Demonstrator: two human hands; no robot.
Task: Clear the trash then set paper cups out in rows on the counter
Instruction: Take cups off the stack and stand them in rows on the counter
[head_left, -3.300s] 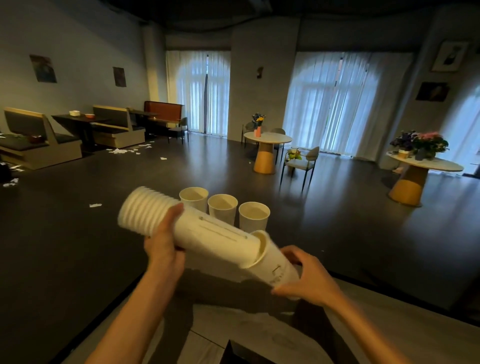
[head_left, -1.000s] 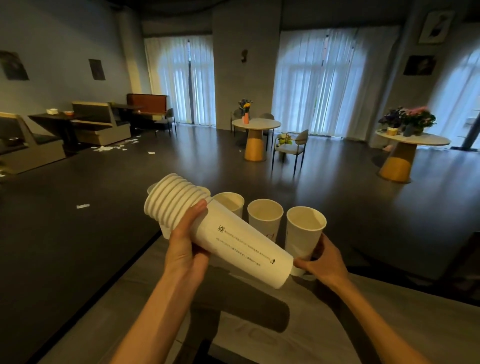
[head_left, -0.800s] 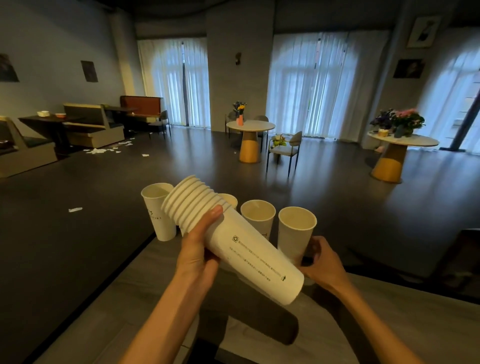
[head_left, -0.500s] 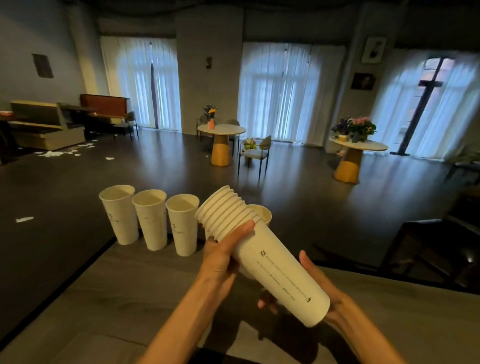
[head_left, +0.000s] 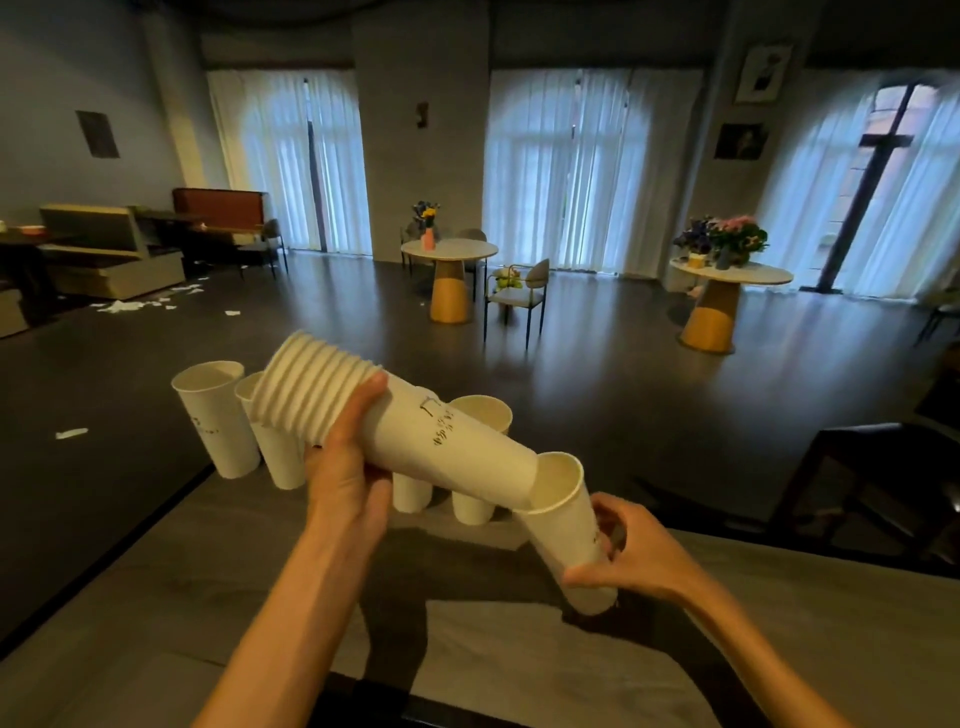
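Nearest, the right hand has its fingers clamped round the lower part of a single cup, which tilts with its base low over the grey bench and its open mouth just under the foot of the nested stack; I judge it is just separated and about to be stood down. The left hand has its fingers curled tight round the middle of that stack, held level and slanting so the bottom cup can slide out freely. Behind them four cups stand upright near the bench's far edge, the leftmost cup starting the row. A fifth would fit on the right. Farther off, paper scraps litter the dark floor by the booth seats
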